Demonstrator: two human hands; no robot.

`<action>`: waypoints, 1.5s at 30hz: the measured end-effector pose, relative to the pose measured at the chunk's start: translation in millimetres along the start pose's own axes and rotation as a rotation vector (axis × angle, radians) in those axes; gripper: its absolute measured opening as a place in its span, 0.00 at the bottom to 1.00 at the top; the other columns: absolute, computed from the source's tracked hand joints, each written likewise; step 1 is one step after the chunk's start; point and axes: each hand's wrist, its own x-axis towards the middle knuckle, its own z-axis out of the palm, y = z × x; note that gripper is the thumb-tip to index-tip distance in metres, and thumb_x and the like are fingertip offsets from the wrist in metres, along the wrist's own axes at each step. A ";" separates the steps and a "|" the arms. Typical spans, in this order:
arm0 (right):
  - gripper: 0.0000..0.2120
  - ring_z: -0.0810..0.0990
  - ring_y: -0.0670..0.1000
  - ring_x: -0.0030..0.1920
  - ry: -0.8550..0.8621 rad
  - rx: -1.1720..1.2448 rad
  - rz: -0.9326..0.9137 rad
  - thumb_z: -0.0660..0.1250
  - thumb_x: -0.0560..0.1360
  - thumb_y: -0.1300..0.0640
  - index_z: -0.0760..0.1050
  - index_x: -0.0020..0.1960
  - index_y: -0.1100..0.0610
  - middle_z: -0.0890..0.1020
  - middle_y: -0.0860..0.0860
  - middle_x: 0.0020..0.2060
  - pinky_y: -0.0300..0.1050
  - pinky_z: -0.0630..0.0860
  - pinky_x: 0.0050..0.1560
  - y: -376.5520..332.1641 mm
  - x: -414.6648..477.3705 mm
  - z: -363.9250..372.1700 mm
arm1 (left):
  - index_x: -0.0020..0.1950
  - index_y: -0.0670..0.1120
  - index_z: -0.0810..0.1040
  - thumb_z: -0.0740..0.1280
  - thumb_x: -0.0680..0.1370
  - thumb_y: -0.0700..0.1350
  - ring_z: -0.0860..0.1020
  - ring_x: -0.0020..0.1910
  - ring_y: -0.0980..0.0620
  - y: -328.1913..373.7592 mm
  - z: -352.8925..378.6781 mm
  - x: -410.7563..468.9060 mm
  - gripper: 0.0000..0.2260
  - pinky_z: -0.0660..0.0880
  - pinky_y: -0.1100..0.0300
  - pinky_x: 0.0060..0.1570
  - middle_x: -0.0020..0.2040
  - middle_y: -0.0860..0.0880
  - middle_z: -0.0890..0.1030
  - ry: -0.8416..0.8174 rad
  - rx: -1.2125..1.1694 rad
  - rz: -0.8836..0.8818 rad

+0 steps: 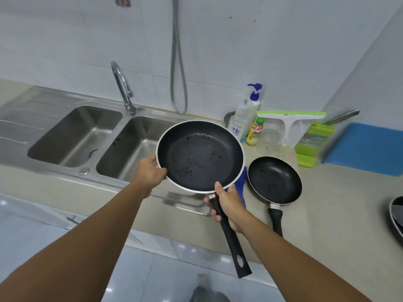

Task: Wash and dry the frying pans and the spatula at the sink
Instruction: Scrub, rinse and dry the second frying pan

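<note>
The large frying pan [200, 155] hangs in the air over the right edge of the double sink [139, 147], its dark inside dotted with droplets; the right hand [229, 203] curls round its black handle near the pan's base, while the left hand [151, 170] pinches the pale rim on the near-left side; a smaller frying pan [274, 180] rests on the counter [340, 214] just to the right, handle pointing toward the person; a blue cloth [241, 182] shows between the two pans; behind stand a pump soap bottle [246, 112], a small yellow bottle [255, 131] and a green-edged squeegee [291, 123]; the faucet [123, 88] arcs above the basins.
</note>
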 end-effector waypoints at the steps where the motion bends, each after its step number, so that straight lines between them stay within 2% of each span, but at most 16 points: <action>1: 0.13 0.71 0.53 0.25 0.010 -0.004 0.006 0.58 0.84 0.45 0.65 0.59 0.54 0.83 0.58 0.43 0.40 0.66 0.24 -3.4 7.7 9.1 | 0.65 0.46 0.78 0.66 0.75 0.24 0.82 0.53 0.43 0.6 -5.3 8.0 0.25 0.83 0.47 0.54 0.58 0.49 0.82 0.009 -0.007 -0.005; 5: 0.12 0.71 0.53 0.24 0.020 -0.047 0.009 0.58 0.84 0.47 0.65 0.57 0.56 0.82 0.58 0.41 0.40 0.66 0.24 -18.1 41.3 37.4 | 0.59 0.48 0.77 0.64 0.75 0.24 0.82 0.49 0.44 -1.1 -22.0 37.0 0.22 0.82 0.46 0.55 0.52 0.48 0.83 0.046 -0.017 -0.054; 8: 0.10 0.72 0.53 0.24 -0.009 -0.075 0.020 0.58 0.84 0.50 0.67 0.57 0.57 0.82 0.59 0.38 0.40 0.66 0.24 -33.8 62.6 57.7 | 0.57 0.46 0.79 0.65 0.74 0.24 0.83 0.53 0.43 -7.5 -37.7 66.4 0.20 0.83 0.45 0.55 0.54 0.46 0.84 0.042 -0.013 -0.125; 13: 0.06 0.72 0.53 0.25 -0.058 -0.126 0.028 0.59 0.84 0.52 0.70 0.55 0.54 0.82 0.58 0.36 0.41 0.65 0.24 -55.3 89.5 84.8 | 0.53 0.45 0.84 0.67 0.69 0.36 0.85 0.48 0.42 -27.2 -69.1 118.0 0.14 0.85 0.44 0.51 0.50 0.42 0.86 0.079 0.069 -0.199; 16: 0.06 0.72 0.54 0.26 -0.058 -0.090 0.056 0.60 0.84 0.50 0.68 0.56 0.53 0.82 0.58 0.38 0.41 0.66 0.25 -59.5 102.1 101.3 | 0.54 0.44 0.84 0.65 0.76 0.35 0.84 0.47 0.43 -21.7 -84.1 135.0 0.11 0.85 0.46 0.51 0.49 0.41 0.85 0.080 0.093 -0.204; 19: 0.07 0.72 0.53 0.26 -0.040 -0.064 0.048 0.61 0.84 0.49 0.68 0.57 0.52 0.83 0.58 0.40 0.41 0.66 0.25 -62.1 112.8 118.4 | 0.54 0.47 0.85 0.64 0.78 0.36 0.84 0.46 0.44 -19.0 -97.6 163.2 0.12 0.85 0.48 0.51 0.49 0.41 0.86 0.060 0.068 -0.198; 23: 0.08 0.72 0.52 0.25 0.037 -0.002 0.017 0.61 0.84 0.49 0.67 0.58 0.52 0.82 0.59 0.41 0.40 0.66 0.24 -60.8 128.4 145.0 | 0.68 0.44 0.80 0.65 0.80 0.42 0.85 0.50 0.45 -14.4 -112.9 207.9 0.17 0.84 0.48 0.54 0.55 0.44 0.85 0.004 0.092 -0.168; 27: 0.08 0.71 0.54 0.25 0.113 0.086 0.009 0.62 0.84 0.49 0.67 0.59 0.52 0.82 0.60 0.41 0.41 0.65 0.25 -60.6 146.8 176.1 | 0.72 0.42 0.75 0.66 0.74 0.42 0.83 0.47 0.45 -5.3 -131.0 266.9 0.25 0.82 0.49 0.54 0.60 0.39 0.84 -0.044 0.017 -0.146; 29: 0.07 0.71 0.54 0.26 0.146 0.119 0.001 0.62 0.84 0.50 0.67 0.59 0.51 0.83 0.60 0.40 0.41 0.65 0.25 -61.7 154.6 189.7 | 0.71 0.43 0.75 0.65 0.71 0.45 0.83 0.51 0.42 -0.6 -138.7 298.8 0.27 0.81 0.46 0.60 0.63 0.38 0.82 -0.033 0.003 -0.128; 31: 0.06 0.72 0.54 0.26 0.164 0.133 -0.005 0.62 0.84 0.49 0.68 0.58 0.49 0.83 0.59 0.40 0.41 0.65 0.26 -63.1 161.5 201.3 | 0.72 0.44 0.75 0.64 0.76 0.42 0.80 0.60 0.44 29.3 -147.7 301.8 0.23 0.76 0.51 0.66 0.63 0.46 0.81 -0.014 0.088 -0.073; 33: 0.04 0.71 0.54 0.26 0.175 0.141 -0.014 0.61 0.84 0.50 0.68 0.57 0.48 0.83 0.59 0.40 0.41 0.65 0.25 -63.9 166.8 211.1 | 0.76 0.46 0.71 0.60 0.81 0.37 0.75 0.62 0.49 49.9 -152.4 314.6 0.23 0.71 0.58 0.65 0.62 0.51 0.76 -0.020 0.198 0.021; 36: 0.01 0.71 0.54 0.26 0.183 0.148 -0.027 0.61 0.84 0.50 0.69 0.55 0.45 0.84 0.58 0.39 0.41 0.65 0.25 -63.4 169.9 222.1 | 0.77 0.49 0.67 0.60 0.80 0.36 0.74 0.68 0.42 65.0 -155.1 343.7 0.25 0.72 0.53 0.65 0.71 0.44 0.75 -0.087 0.362 0.137; 39: 0.06 0.72 0.55 0.27 0.176 0.157 -0.021 0.61 0.84 0.50 0.70 0.50 0.39 0.83 0.58 0.39 0.42 0.66 0.25 -63.2 165.8 229.5 | 0.83 0.44 0.56 0.60 0.81 0.35 0.64 0.79 0.38 72.3 -151.7 363.7 0.30 0.64 0.47 0.76 0.81 0.39 0.62 -0.174 0.556 0.187; 40: 0.09 0.72 0.55 0.27 0.173 0.160 -0.024 0.61 0.84 0.50 0.71 0.47 0.38 0.83 0.57 0.39 0.42 0.66 0.25 -63.0 164.8 230.8 | 0.83 0.42 0.55 0.60 0.81 0.34 0.62 0.79 0.37 74.5 -149.5 367.1 0.31 0.63 0.46 0.76 0.82 0.37 0.60 -0.190 0.619 0.193; 42: 0.10 0.72 0.55 0.27 0.171 0.163 -0.025 0.61 0.85 0.50 0.71 0.46 0.38 0.83 0.58 0.39 0.42 0.66 0.25 -61.6 164.7 233.0 | 0.80 0.39 0.58 0.61 0.80 0.34 0.67 0.76 0.35 75.4 -145.2 371.6 0.29 0.66 0.45 0.73 0.78 0.35 0.65 -0.191 0.694 0.213; 45: 0.00 0.72 0.55 0.27 0.185 0.159 -0.012 0.61 0.84 0.50 0.70 0.55 0.45 0.83 0.58 0.40 0.42 0.66 0.25 -58.3 166.6 234.2 | 0.74 0.38 0.63 0.63 0.78 0.33 0.73 0.68 0.34 72.3 -141.3 375.2 0.24 0.72 0.42 0.65 0.71 0.36 0.72 -0.133 0.738 0.248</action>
